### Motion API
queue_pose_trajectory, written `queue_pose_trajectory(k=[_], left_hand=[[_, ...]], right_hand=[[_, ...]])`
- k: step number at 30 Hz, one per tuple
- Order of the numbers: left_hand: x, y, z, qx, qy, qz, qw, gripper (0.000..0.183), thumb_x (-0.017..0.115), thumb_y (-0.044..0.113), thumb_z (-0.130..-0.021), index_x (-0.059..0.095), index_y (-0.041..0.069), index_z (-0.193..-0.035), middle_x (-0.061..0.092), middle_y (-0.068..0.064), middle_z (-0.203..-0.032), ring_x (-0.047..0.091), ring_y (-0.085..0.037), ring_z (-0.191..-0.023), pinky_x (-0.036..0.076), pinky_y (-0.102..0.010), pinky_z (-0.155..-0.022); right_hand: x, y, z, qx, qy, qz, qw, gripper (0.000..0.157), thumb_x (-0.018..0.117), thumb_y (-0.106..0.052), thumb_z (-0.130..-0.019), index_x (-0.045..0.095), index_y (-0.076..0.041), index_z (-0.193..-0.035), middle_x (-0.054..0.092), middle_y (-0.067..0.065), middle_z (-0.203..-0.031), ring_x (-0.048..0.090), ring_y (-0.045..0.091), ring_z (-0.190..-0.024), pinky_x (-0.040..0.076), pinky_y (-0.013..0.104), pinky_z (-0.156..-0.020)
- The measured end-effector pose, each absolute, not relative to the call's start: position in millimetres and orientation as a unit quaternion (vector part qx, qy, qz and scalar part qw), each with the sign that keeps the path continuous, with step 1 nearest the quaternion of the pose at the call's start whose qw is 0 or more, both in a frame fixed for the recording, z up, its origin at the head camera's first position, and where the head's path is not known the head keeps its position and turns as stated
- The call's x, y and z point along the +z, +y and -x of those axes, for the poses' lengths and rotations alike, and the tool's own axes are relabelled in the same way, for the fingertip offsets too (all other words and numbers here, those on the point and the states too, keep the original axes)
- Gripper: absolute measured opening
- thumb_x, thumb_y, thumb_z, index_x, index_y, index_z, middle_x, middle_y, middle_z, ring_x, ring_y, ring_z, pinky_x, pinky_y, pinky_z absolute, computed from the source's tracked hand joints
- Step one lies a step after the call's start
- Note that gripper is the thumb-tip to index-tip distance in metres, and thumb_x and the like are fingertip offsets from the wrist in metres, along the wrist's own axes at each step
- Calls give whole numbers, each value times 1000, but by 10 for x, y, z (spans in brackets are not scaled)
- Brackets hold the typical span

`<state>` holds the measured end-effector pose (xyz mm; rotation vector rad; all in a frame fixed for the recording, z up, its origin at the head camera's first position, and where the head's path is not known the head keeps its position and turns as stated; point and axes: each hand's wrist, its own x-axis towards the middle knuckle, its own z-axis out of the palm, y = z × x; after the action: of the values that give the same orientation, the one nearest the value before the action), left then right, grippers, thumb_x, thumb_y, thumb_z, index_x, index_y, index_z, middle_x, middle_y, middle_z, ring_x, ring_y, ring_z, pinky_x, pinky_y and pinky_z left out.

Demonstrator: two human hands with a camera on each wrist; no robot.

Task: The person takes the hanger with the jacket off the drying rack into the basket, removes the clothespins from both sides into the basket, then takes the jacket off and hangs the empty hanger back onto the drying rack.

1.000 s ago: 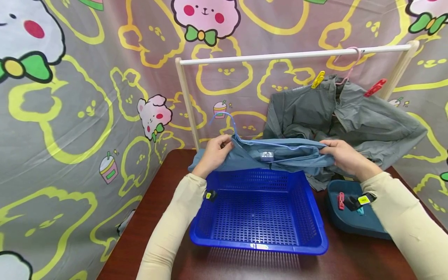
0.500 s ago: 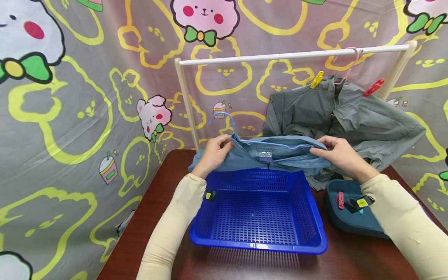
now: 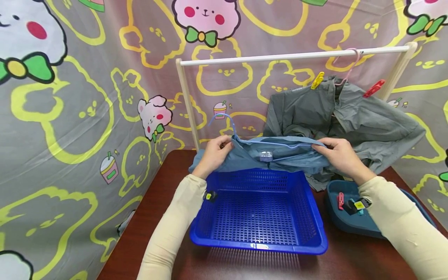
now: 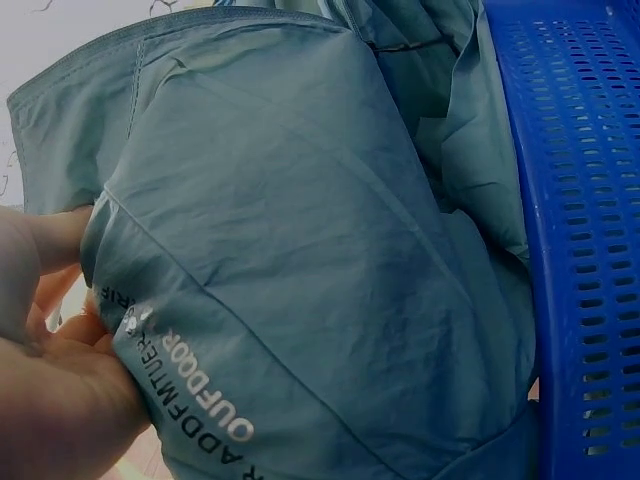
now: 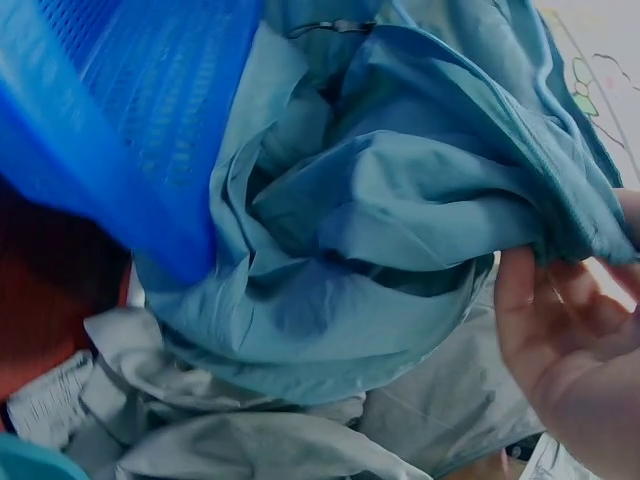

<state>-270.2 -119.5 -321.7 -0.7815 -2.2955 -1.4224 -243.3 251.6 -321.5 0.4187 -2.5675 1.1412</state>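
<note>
In the head view a blue jacket (image 3: 245,163) is held stretched sideways above the back of a blue basket (image 3: 257,248). A light-blue hanger (image 3: 233,125) lies inside its neck, hook standing up beside my left hand (image 3: 214,154). That hand pinches the jacket near the hook. At the other end my right hand (image 3: 341,157) pinches the jacket's edge between thumb and fingers. Printed lettering (image 4: 200,390) on the jacket shows near the left thumb in the left wrist view. The right wrist view shows loose folds of the jacket (image 5: 400,200) beside the right fingers.
Behind stands a rack with a white rail (image 3: 280,57). A grey jacket (image 3: 304,109) hangs there from a pink hanger (image 3: 352,70), with a yellow clip (image 3: 317,80) and a red clip (image 3: 374,89). A teal tray (image 3: 344,223) at right holds a red clip (image 3: 340,201).
My right hand has shifted its grip inward along the jacket's edge, to the left. The left hand, hanger hook and basket stay about where they were.
</note>
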Motion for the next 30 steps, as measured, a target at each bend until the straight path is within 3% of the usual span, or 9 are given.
queue_pose_trajectory(k=[2,6,10,17,24,30], left_hand=[[-3221,-1195,2700,-499,-806,274,163,10,59,5,-93,67,0,-91,58,-4,-74,49,-14,-65,40,-25,-62],[-3232,-1194,2701,-496,-808,273,163,10,58,4,-93,67,-1,-92,60,-5,-76,50,-14,-66,41,-25,-62],[-3242,-1192,2711,-497,-806,275,166,9,59,4,-93,66,0,-91,59,-5,-75,49,-13,-65,40,-25,-61],[-3231,-1189,2717,-505,-798,279,176,9,60,3,-91,67,0,-90,58,-4,-73,49,-12,-64,40,-24,-61],[-3247,-1200,2716,-500,-801,272,184,9,60,3,-92,68,0,-91,59,-5,-73,49,-13,-63,40,-24,-60],[-3273,-1195,2729,-502,-800,271,188,9,61,2,-91,68,-2,-92,58,-6,-72,48,-12,-63,39,-23,-60]], right_hand=[[-3203,2529,2438,451,-875,-137,109,26,61,-25,-94,71,-2,-100,64,-9,-84,55,5,-69,45,20,-60],[-3186,2577,2466,587,-801,-116,5,16,59,-15,-95,75,-15,-91,66,-12,-82,60,3,-71,50,22,-61],[-3195,2636,2487,662,-740,-102,-62,32,53,-7,-96,74,-26,-83,67,-8,-79,61,4,-69,50,20,-58],[-3245,2663,2505,656,-738,-128,-98,28,47,-10,-100,69,-20,-87,66,-4,-81,61,6,-71,50,22,-59],[-3228,2642,2491,638,-748,-127,-134,19,47,-24,-101,65,-25,-98,68,-3,-93,64,8,-84,53,26,-70],[-3249,2646,2466,643,-737,-159,-134,22,47,-16,-101,68,-19,-98,68,-2,-93,63,8,-82,52,25,-68]])
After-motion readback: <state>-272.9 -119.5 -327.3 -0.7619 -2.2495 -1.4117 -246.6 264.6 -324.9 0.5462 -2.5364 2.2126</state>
